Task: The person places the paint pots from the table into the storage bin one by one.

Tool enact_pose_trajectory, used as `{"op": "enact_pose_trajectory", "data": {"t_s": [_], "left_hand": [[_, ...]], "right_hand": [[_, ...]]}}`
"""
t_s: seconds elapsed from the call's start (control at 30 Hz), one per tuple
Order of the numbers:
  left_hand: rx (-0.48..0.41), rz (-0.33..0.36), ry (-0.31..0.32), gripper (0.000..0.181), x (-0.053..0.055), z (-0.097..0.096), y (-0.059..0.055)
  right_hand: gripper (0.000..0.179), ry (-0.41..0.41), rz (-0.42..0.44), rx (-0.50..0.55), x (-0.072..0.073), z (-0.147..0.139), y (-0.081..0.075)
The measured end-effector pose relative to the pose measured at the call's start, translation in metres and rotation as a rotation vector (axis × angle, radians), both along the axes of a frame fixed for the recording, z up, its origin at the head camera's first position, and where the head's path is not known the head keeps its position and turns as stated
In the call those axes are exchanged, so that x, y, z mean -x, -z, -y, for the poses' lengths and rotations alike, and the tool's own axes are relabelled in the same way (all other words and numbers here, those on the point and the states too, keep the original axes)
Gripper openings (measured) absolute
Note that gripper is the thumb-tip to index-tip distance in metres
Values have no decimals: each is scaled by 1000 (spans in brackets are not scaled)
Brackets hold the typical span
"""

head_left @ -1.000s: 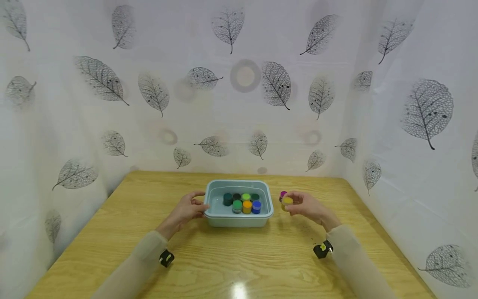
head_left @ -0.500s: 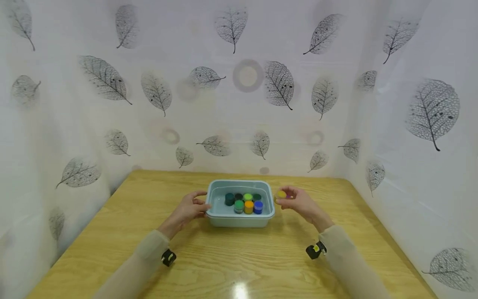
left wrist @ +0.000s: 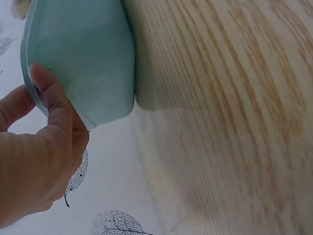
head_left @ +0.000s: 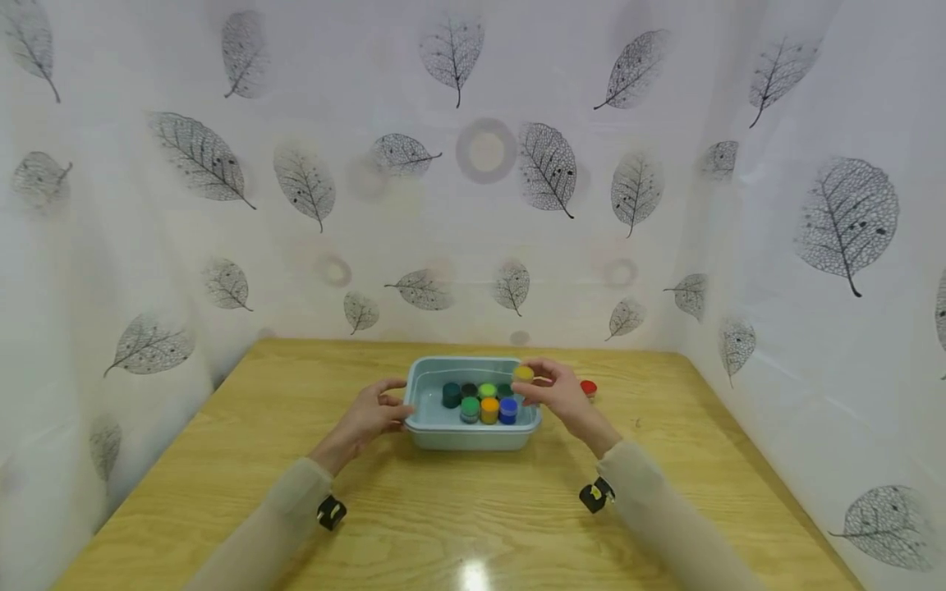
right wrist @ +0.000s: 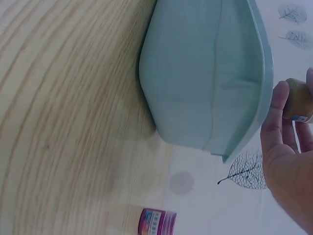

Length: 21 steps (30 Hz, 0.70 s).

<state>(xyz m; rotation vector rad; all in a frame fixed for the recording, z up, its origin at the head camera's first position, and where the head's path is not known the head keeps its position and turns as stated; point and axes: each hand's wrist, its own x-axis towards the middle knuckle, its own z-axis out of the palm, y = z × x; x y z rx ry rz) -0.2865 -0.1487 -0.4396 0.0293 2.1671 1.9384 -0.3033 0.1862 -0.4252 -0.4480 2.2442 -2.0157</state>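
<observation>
A light blue plastic bin point(head_left: 473, 439) stands on the table with several small paint jars inside, among them green point(head_left: 470, 410), orange point(head_left: 489, 410) and blue point(head_left: 507, 410) ones. At its left end my left hand point(head_left: 372, 419) pinches the rim; in the left wrist view the thumb and fingers lie on either side of the rim point(left wrist: 24, 58). My right hand point(head_left: 565, 400) holds a yellow-lidded paint jar point(head_left: 523, 374) by its sides above the bin's right end. The right wrist view has this yellow jar point(right wrist: 298, 101) between thumb and fingers, beyond the rim.
A red-lidded jar point(head_left: 588, 387) stands on the table just right of my right hand. In the right wrist view a magenta jar point(right wrist: 156, 222) stands near the bin. A leaf-print curtain point(head_left: 473, 230) surrounds the wooden table point(head_left: 443, 525) at back and sides.
My right hand has carried the yellow jar left and up, from beside the bin to over its right end. The red jar has come into sight. My left hand stays at the rim.
</observation>
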Motion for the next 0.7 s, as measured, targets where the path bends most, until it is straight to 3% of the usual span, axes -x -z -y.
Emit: {"op": "enact_pose_trajectory", "data": {"t_s": [0.37, 0.7], "left_hand": [[-4, 2, 6, 59, -1, 0, 0], [-1, -2, 5, 59, -1, 0, 1]], "right_hand": [[46, -63, -17, -103, 0, 22, -1], [42, -32, -24, -178, -2, 34, -4]]}}
